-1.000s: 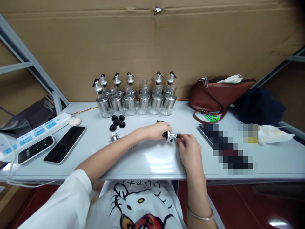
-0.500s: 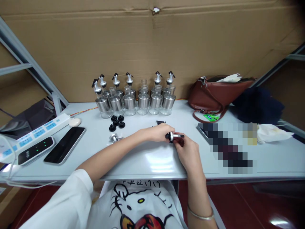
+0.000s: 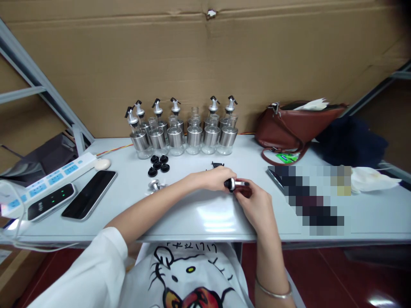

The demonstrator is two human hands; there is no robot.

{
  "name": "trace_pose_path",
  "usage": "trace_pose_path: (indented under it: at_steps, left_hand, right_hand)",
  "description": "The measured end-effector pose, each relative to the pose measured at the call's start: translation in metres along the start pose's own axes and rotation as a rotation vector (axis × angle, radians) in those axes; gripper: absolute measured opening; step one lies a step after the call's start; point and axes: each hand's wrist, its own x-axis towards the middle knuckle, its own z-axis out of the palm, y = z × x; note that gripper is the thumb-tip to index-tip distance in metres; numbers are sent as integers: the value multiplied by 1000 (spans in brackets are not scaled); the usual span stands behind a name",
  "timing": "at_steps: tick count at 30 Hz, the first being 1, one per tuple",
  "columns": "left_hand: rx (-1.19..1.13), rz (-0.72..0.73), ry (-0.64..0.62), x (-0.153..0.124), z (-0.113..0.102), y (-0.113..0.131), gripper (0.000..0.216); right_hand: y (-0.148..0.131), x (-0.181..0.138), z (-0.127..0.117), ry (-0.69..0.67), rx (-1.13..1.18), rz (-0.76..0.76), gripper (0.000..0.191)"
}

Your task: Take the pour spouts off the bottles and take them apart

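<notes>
Grey desk [image 3: 189, 220] | left fingers [image 3: 226, 174] gripping pourer [image 3: 232, 184] | right fingers [image 3: 253, 191] curled at its spout [image 3: 240, 183], grip unclear

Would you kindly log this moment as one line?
Left hand: holds pourer spout; right hand: also on it; nearby: black stoppers

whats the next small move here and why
Perhaps the right hand could press the black tip on the silver spout while the left hand steadies it: both hands are at the spout, the spouts on the bottles behind carry black levers, and this view doesn't show whether that tip is seated.
</notes>
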Motion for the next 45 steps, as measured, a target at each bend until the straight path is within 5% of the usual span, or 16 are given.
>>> trace_pose_path:
  at_steps: [7, 12, 15, 22, 29, 34, 37, 40, 45]
  left_hand:
    - [-111, -145, 35, -17, -18, 9, 20]
    - [-353, -268, 156, -63, -22, 31, 16]
    - [-671, -270, 182, -90, -6, 37, 24]
    - [-1679, -229, -144, -102, 35, 30, 34]
    - [-1908, -210, -108, -105, 47, 25, 39]
    - [-1985, -54, -334, -109, 53, 24, 54]
    - [-2042, 38, -327, -109, 55, 21, 53]
    - [-2014, 1, -342, -108, 56, 18, 39]
    - [-1985, -6, -536, -108, 58, 16, 30]
  right_hand:
    - [0, -2, -6, 39, 84, 3, 28]
    - [-24, -17, -6, -51, 211, -229, 19]
    - [-33, -25, 1, -120, 275, -334, 15]
    - [-36, -27, 9, -275, 219, -435, 24]
    - [-38, -30, 13, -260, 184, -583, 23]
    - [-42, -36, 16, -266, 265, -717, 39]
    - [-43, -38, 17, -204, 311, -752, 44]
    - [-42, -37, 18, -171, 323, -764, 37]
    - [-40, -35, 18, -191, 291, -796, 33]
